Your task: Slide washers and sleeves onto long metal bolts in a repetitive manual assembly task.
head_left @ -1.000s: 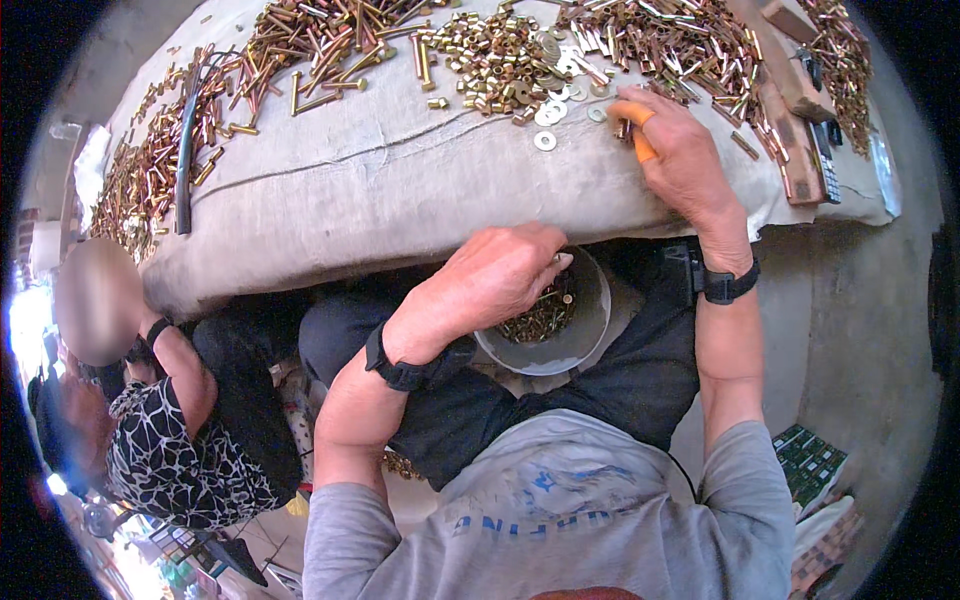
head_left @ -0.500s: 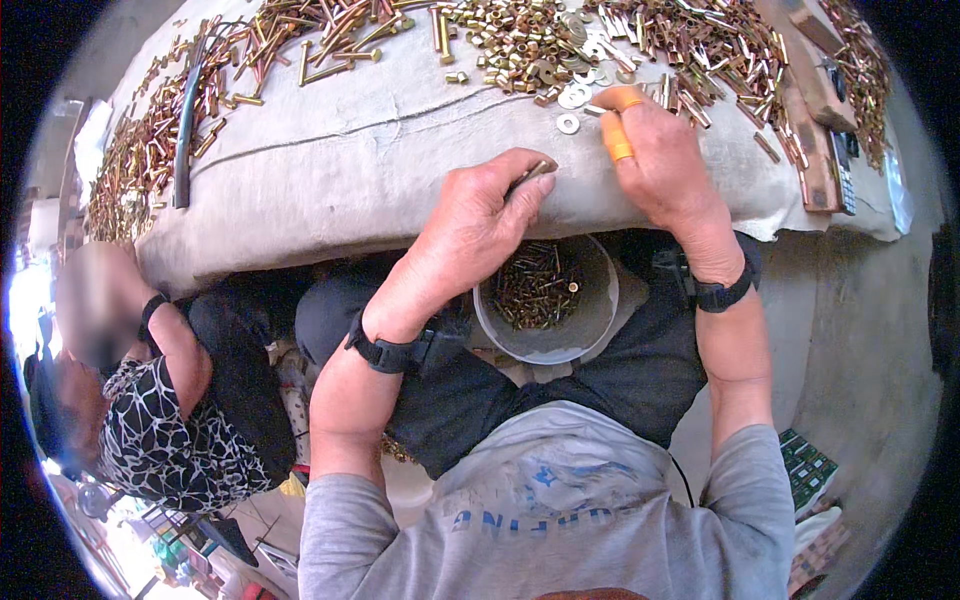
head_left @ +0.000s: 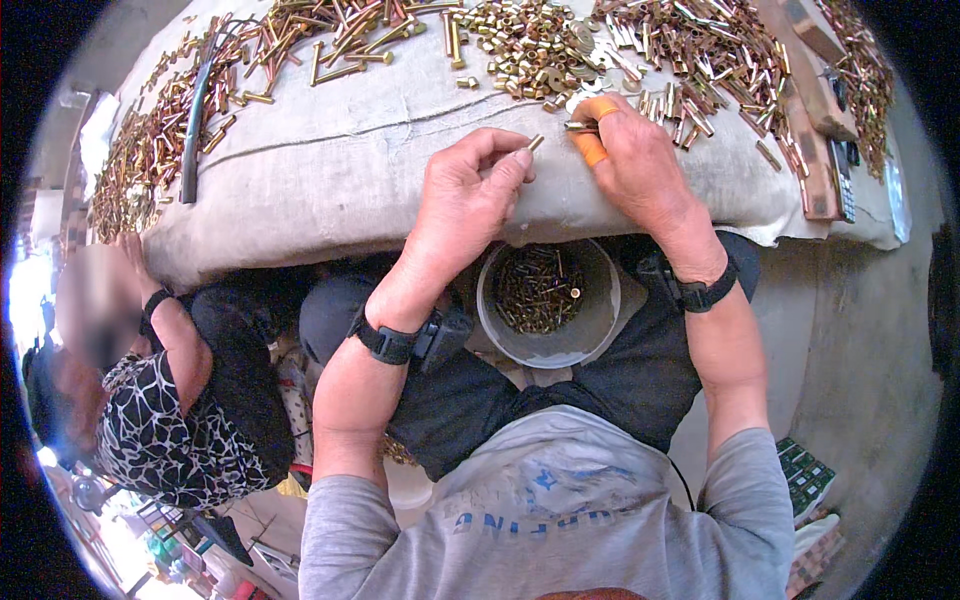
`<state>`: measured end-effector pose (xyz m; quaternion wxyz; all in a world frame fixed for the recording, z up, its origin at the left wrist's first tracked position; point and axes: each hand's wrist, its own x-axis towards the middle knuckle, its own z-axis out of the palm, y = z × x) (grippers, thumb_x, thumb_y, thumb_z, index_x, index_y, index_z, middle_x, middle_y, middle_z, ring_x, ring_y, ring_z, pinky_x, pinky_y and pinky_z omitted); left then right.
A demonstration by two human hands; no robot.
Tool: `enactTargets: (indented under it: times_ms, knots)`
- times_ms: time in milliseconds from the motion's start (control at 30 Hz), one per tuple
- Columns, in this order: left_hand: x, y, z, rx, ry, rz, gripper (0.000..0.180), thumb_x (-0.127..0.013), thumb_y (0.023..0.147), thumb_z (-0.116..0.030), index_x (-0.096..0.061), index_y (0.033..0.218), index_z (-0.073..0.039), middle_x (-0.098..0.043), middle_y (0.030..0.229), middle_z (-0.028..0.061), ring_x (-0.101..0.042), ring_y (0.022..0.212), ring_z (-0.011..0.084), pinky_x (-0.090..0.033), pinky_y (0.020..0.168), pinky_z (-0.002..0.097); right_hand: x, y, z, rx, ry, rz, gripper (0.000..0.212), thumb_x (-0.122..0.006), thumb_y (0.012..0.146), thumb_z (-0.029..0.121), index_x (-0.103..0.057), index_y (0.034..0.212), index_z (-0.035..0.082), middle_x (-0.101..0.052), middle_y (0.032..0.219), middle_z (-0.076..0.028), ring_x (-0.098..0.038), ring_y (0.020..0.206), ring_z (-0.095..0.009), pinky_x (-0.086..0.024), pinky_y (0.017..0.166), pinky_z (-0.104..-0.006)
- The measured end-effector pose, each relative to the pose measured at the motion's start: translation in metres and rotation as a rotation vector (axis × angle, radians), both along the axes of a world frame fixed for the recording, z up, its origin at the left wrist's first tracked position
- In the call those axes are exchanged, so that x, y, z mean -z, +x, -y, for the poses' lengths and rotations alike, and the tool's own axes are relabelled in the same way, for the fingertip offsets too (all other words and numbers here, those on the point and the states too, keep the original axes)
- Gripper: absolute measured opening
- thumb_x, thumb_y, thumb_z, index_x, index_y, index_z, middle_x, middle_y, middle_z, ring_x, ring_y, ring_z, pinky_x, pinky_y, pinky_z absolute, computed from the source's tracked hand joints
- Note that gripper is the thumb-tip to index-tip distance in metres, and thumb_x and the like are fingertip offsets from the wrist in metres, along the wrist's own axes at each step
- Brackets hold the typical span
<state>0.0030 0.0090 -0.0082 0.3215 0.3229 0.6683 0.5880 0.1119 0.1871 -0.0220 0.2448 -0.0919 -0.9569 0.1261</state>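
My left hand (head_left: pixel 468 188) is closed above the near edge of the cloth-covered table, pinching a short brass-coloured bolt (head_left: pixel 536 143) between thumb and forefinger. Just right of it is my right hand (head_left: pixel 640 165), with orange covers (head_left: pixel 591 148) on its fingers. Its fingertips are closed on a small metal piece (head_left: pixel 577 127), too partly hidden to tell its exact kind. Beyond that hand lie pale flat washers (head_left: pixel 607 50) and a heap of brass-coloured nuts (head_left: pixel 520 45). Below the hands, between my legs, a bucket (head_left: pixel 612 290) holds many small metal fasteners (head_left: pixel 535 290).
Long bolts (head_left: pixel 340 35) lie at the far left, metal sleeves (head_left: pixel 690 45) at the far right. A dark strip (head_left: pixel 193 135) rests on the cloth (head_left: pixel 300 190). Wooden boards (head_left: pixel 818 165) edge the right side. A co-worker (head_left: pixel 185 420) sits at the left.
My right hand has drawn back from the washers, slightly nearer and leftward. My left hand has shifted a little left, and the bolt end now shows. The loose washer by my right fingers is no longer visible.
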Motion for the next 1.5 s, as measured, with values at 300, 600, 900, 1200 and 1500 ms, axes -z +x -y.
enactTargets:
  times_ms: [300, 600, 900, 1200, 1500]
  knots:
    - [-0.004, 0.005, -0.004, -0.045, 0.019, 0.085, 0.018, -0.06, 0.093, -0.021, -0.064, 0.1, -0.005, -0.048, 0.063, -0.0074, -0.038, 0.052, 0.0007, -0.026, 0.045, 0.0175, -0.021, 0.001, 0.022, -0.145, -1.323, -0.033, 0.024, -0.064, 0.09, 0.018, -0.061, 0.106, 0.001, -0.062, 0.084, 0.0, -0.055, 0.067, -0.007, -0.046, 0.059, -0.0237]
    - [0.0, 0.006, -0.005, 0.079, 0.273, 0.535, 0.015, -0.058, 0.094, -0.021, -0.06, 0.094, -0.005, -0.044, 0.065, -0.007, -0.032, 0.05, 0.0016, -0.024, 0.045, 0.0179, -0.012, 0.002, 0.023, -0.455, -1.831, -0.083, 0.022, -0.06, 0.092, 0.016, -0.063, 0.109, 0.002, -0.061, 0.082, 0.002, -0.054, 0.064, -0.005, -0.044, 0.057, -0.0202]
    - [0.002, -0.001, -0.003, -0.069, 0.294, 0.352, 0.012, -0.059, 0.094, -0.018, -0.059, 0.096, -0.006, -0.045, 0.065, -0.0065, -0.034, 0.049, 0.0021, -0.025, 0.043, 0.0186, -0.022, 0.003, 0.015, -0.131, -1.218, -0.235, 0.023, -0.061, 0.093, 0.016, -0.066, 0.113, 0.006, -0.065, 0.087, 0.0, -0.057, 0.074, -0.005, -0.046, 0.063, -0.0211]
    - [0.01, 0.001, -0.007, -0.076, 0.154, 0.104, 0.012, -0.059, 0.094, -0.018, -0.059, 0.095, -0.005, -0.045, 0.063, -0.0081, -0.034, 0.05, 0.0004, -0.025, 0.044, 0.0182, -0.008, 0.002, 0.016, -0.176, -1.386, -0.249, 0.029, -0.057, 0.095, 0.021, -0.063, 0.117, 0.004, -0.066, 0.098, -0.002, -0.057, 0.075, -0.006, -0.049, 0.067, -0.0212]
    - [-0.001, 0.005, -0.002, -0.004, 0.237, 0.586, 0.011, -0.056, 0.096, -0.018, -0.056, 0.096, -0.007, -0.042, 0.063, -0.0065, -0.033, 0.049, 0.0018, -0.024, 0.042, 0.0176, -0.001, 0.003, 0.043, -0.199, -1.579, -0.237, 0.028, -0.06, 0.093, 0.021, -0.064, 0.115, 0.003, -0.064, 0.086, 0.001, -0.056, 0.072, -0.005, -0.047, 0.065, -0.0201]
